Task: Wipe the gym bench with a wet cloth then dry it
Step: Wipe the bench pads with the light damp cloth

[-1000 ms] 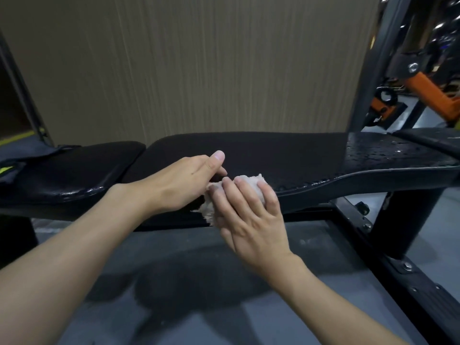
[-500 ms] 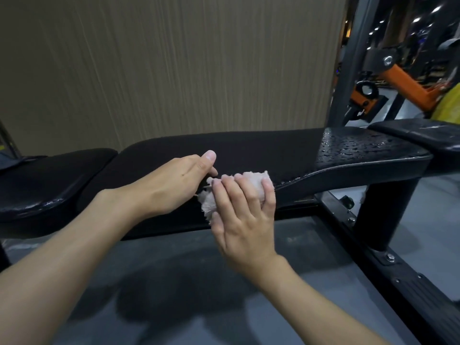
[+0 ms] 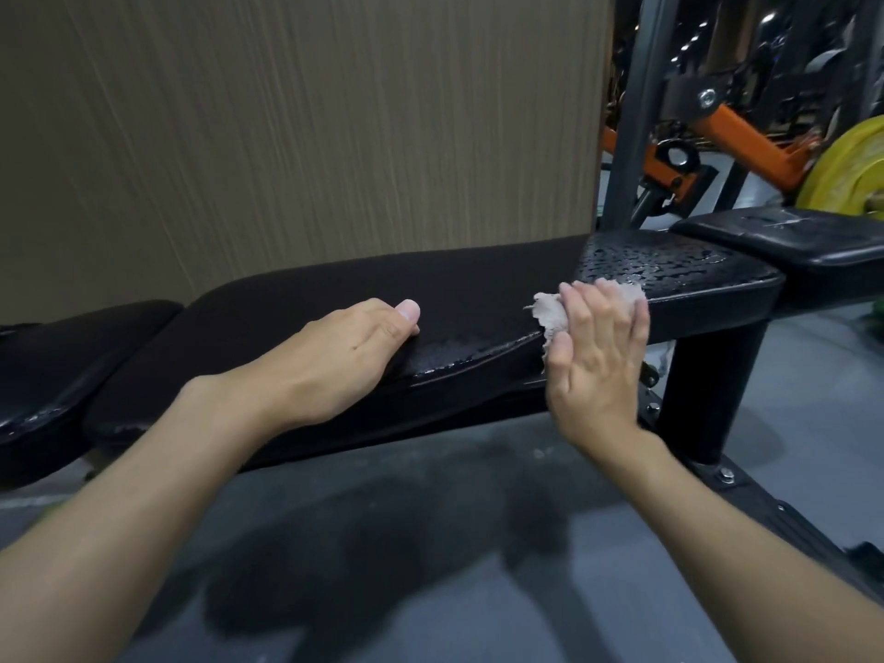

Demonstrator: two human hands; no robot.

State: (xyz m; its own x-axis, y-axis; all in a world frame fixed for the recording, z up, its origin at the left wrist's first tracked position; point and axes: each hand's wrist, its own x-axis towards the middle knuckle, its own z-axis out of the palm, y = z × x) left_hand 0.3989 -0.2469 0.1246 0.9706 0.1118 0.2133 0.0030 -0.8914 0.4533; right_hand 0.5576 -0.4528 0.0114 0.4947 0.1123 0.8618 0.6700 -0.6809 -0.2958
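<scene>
Left hand (image 3: 344, 361) rests on the near edge of the gym bench (image 3: 478, 284), thumb on top; its fingers are hidden, so its hold cannot be told. Right hand (image 3: 598, 366), fingers straight, presses the cloth (image 3: 547, 315) against the same edge; cloth protrudes left of the fingers.

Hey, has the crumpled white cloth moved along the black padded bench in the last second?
Yes. The crumpled white cloth, under the right hand, slid right along the black padded bench, toward its droplet-covered end.
</scene>
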